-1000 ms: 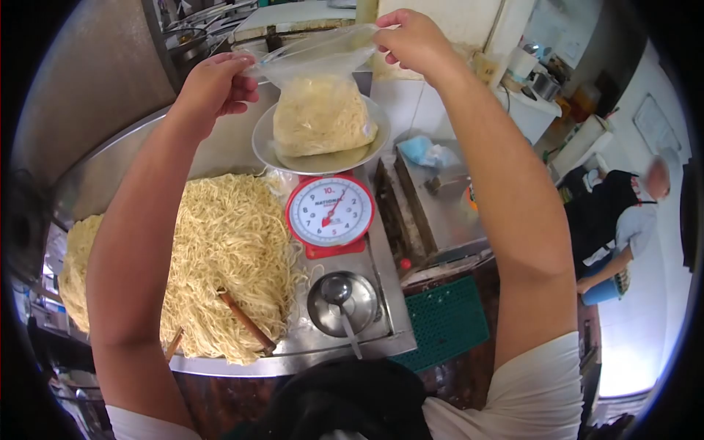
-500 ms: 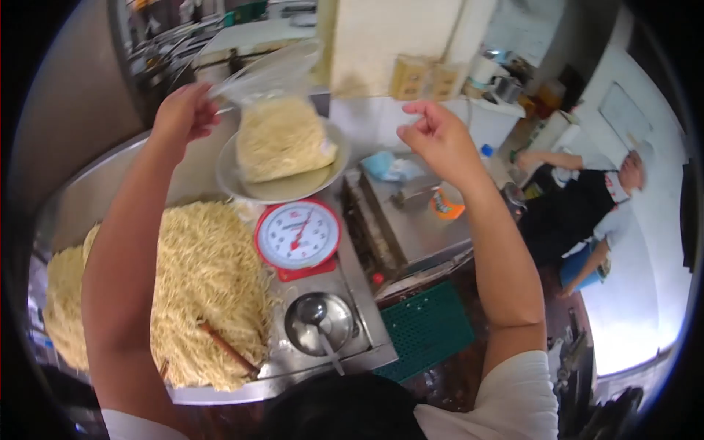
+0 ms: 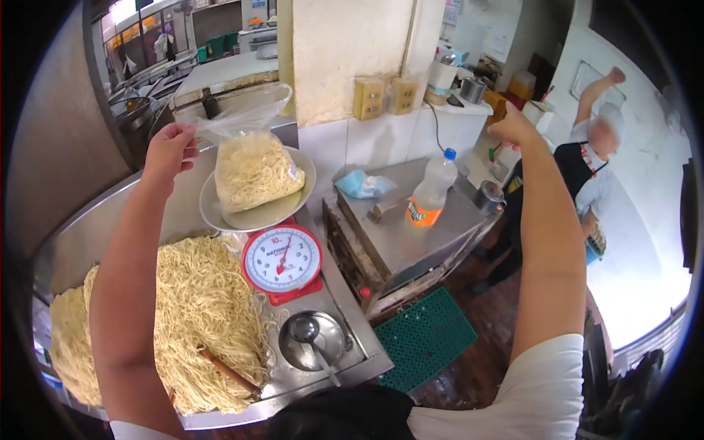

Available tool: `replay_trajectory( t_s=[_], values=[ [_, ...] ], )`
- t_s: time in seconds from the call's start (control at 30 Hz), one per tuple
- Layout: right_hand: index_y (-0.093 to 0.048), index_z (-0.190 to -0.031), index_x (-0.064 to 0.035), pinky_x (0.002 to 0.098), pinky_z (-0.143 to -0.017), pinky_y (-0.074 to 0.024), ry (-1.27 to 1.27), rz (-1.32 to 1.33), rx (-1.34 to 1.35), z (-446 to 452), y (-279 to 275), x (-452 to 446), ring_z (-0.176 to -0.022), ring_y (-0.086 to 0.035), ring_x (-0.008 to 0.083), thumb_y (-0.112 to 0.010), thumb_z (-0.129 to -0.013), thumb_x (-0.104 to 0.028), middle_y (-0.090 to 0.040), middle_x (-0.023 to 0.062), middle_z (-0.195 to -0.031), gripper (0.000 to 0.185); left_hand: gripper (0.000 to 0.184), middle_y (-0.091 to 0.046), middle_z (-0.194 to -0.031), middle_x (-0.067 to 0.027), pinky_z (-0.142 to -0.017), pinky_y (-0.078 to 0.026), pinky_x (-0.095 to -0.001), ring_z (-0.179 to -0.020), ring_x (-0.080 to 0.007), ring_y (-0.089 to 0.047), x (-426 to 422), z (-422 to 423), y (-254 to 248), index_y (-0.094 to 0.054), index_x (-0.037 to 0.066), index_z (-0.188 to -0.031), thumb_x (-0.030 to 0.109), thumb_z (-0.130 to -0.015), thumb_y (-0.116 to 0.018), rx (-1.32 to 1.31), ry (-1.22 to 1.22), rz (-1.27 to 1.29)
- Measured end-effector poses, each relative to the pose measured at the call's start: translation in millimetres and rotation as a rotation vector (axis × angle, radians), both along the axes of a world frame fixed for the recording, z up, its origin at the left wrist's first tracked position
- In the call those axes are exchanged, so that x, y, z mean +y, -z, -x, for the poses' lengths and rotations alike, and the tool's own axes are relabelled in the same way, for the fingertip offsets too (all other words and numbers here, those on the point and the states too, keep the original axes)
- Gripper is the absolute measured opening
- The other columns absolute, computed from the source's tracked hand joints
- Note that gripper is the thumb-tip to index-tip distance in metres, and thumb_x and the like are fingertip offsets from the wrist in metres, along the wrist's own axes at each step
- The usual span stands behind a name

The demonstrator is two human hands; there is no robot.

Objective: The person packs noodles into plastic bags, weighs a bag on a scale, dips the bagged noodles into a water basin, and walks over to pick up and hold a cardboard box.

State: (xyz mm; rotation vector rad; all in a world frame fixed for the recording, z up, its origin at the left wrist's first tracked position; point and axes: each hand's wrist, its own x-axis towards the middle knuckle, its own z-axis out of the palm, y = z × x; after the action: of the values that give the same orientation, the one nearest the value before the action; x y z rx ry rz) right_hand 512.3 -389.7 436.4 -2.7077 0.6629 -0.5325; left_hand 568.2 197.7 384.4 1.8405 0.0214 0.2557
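In an apparent weighing step, the left hand (image 3: 171, 155) pinches the rim of the noodle bag (image 3: 257, 174) resting in the scale pan (image 3: 208, 210); the right hand (image 3: 515, 127) is loosely open, apart, and closure would call for both.

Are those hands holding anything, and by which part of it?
The left hand pinches the noodle bag by its loose plastic top; the right hand holds nothing visible.

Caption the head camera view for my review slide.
Left hand holds the top of a noodle bag on a scale; right hand raised apart.
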Motion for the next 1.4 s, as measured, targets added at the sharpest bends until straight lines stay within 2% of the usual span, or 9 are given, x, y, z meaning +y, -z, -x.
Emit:
replay_trajectory(
  t_s=[0.27,0.73,1.0,1.07,1.1,1.17,1.2,1.33,1.4],
  values=[
    [-0.034,-0.125,0.003,0.0355,-0.041,-0.0463,0.052,-0.025,0.088,-10,-15,11,-0.055,-0.061,0.0218,-0.072,-0.068,-0.021,-0.06,0.0135,-0.073,0.073,0.017,-0.056,-0.081,0.007,-0.069,-0.042,-0.0262,-0.077,-0.0054,-0.052,6,0,6,-0.059,0.018,-0.096,0.032,-0.087,-0.06,-0.105,-0.083,-0.041],
    [-0.021,-0.139,0.0026,0.0341,-0.046,-0.0494,-0.081,-0.039,-0.062,-32,2,-21,-0.061,-0.062,0.0187,-0.072,-0.069,-0.025,-0.063,0.0137,-0.083,0.091,0.019,-0.059,-0.09,0.0065,-0.07,-0.043,-0.0275,-0.085,-0.0072,-0.054,26,-8,13,-0.059,0.019,-0.1,0.033,-0.087,-0.058,-0.106,-0.128,0.011],
    [-0.023,-0.143,-0.0041,0.023,-0.052,-0.0437,-0.19,-0.395,-0.222,2,15,13,-0.064,-0.057,0.0105,-0.068,-0.076,-0.033,-0.063,0.0069,-0.093,0.086,0.025,-0.06,-0.094,0.003,-0.074,-0.044,-0.0299,-0.086,-0.0099,-0.055,14,-30,15,-0.06,0.014,-0.101,0.033,-0.085,-0.06,-0.092,-0.124,0.119],
    [-0.028,-0.142,-0.0059,0.0216,-0.055,-0.0433,-0.232,-0.525,-0.306,8,30,10,-0.066,-0.056,0.009,-0.067,-0.079,-0.033,-0.063,0.0051,-0.093,0.079,0.049,-0.057,-0.107,-0.0033,-0.082,-0.043,-0.0347,-0.099,-0.016,-0.054,14,-35,16,-0.057,0.013,-0.113,0.046,-0.078,-0.066,-0.06,-0.074,0.224],
    [-0.031,-0.141,-0.0064,0.0209,-0.056,-0.0432,-0.264,-0.531,-0.306,16,37,13,-0.066,-0.056,0.0085,-0.065,-0.081,-0.033,-0.063,0.0045,-0.093,0.074,0.049,-0.057,-0.107,-0.0033,-0.082,-0.043,-0.0347,-0.099,-0.016,-0.054,11,-37,18,-0.057,0.013,-0.113,0.046,-0.078,-0.066,-0.057,-0.08,0.223],
    [-0.038,-0.137,-0.0069,0.0198,-0.058,-0.0429,-0.354,-0.595,-0.325,39,55,23,-0.068,-0.056,0.0077,-0.063,-0.084,-0.032,-0.062,0.0031,-0.093,0.064,0.083,-0.049,-0.122,-0.012,-0.093,-0.039,-0.0415,-0.116,-0.0246,-0.046,3,-41,22,-0.047,0.01,-0.128,0.062,-0.067,-0.069,-0.05,-0.144,0.183],
    [-0.041,-0.135,-0.007,0.0193,-0.059,-0.0427,-0.411,-0.655,-0.34,55,68,34,-0.068,-0.056,0.0075,-0.063,-0.085,-0.032,-0.062,0.0024,-0.093,0.06,0.105,-0.036,-0.136,-0.0185,-0.104,-0.027,-0.048,-0.129,-0.0323,-0.032,2,-40,24,-0.035,0.008,-0.137,0.07,-0.059,-0.069,-0.026,-0.071,0.118],
    [-0.049,-0.128,-0.0061,0.0191,-0.06,-0.0427,-0.528,-0.733,-0.234,114,110,65,-0.07,-0.056,0.0076,-0.065,-0.084,-0.036,-0.062,0.0014,-0.09,0.055,0.108,-0.027,-0.143,-0.0219,-0.11,-0.011,-0.0495,-0.136,-0.0338,-0.019,-6,-55,41,-0.033,0.001,-0.136,0.069,-0.06,-0.069,-0.044,0.088,0.116],
    [-0.051,-0.124,-0.004,0.0198,-0.061,-0.0436,-0.523,-0.799,-0.179,140,128,84,-0.069,-0.056,0.0083,-0.067,-0.083,-0.034,-0.062,0.0027,-0.088,0.053,0.104,-0.032,-0.14,-0.0212,-0.107,-0.018,-0.0484,-0.134,-0.0328,-0.024,-12,-59,43,-0.037,0.0,-0.132,0.067,-0.06,-0.07,-0.046,0.078,0.057]
  ],
)
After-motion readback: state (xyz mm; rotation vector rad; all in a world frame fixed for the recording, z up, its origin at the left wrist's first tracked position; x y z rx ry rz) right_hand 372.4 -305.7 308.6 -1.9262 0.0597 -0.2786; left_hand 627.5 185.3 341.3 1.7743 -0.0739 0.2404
